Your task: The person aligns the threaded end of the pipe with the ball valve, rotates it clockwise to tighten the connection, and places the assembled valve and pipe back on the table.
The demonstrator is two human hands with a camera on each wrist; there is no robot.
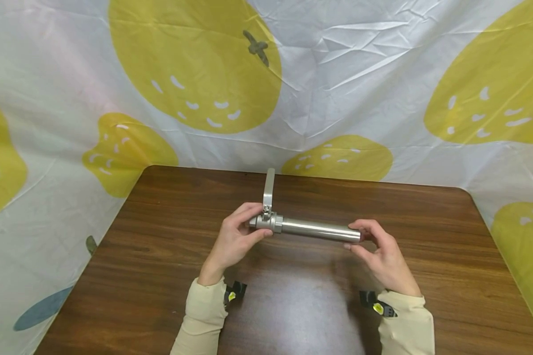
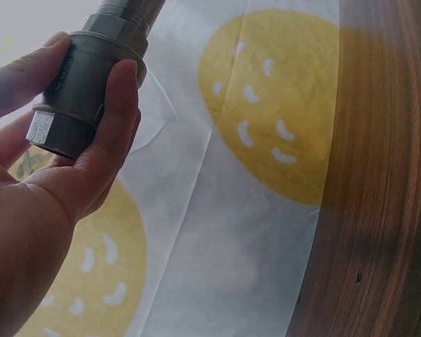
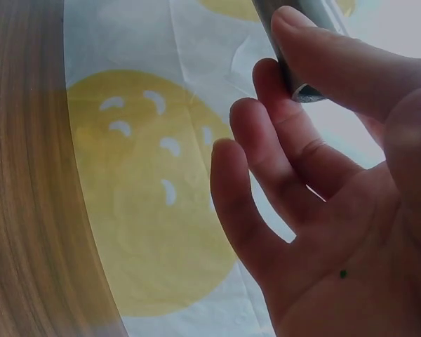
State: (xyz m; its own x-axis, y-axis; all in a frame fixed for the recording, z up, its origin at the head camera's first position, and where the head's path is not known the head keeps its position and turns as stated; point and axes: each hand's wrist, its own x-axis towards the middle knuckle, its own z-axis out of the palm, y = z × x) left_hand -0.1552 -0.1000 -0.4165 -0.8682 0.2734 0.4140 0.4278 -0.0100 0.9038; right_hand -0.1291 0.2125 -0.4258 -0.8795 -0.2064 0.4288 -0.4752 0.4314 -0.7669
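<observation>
A steel ball valve with a long flat lever handle is joined to a shiny metal pipe. My left hand grips the valve body between thumb and fingers; the lever points away toward the back. In the left wrist view, the valve's hex end sticks out below the fingers, and threads show where the pipe enters. My right hand pinches the pipe's far end. The right wrist view shows the pipe's open end between thumb and fingers, the other fingers loosely bent.
Below the hands lies a brown wood-grain table with rounded back corners. A white cloth printed with yellow fruit hangs behind it and at both sides. Both wrists wear black straps over cream sleeves.
</observation>
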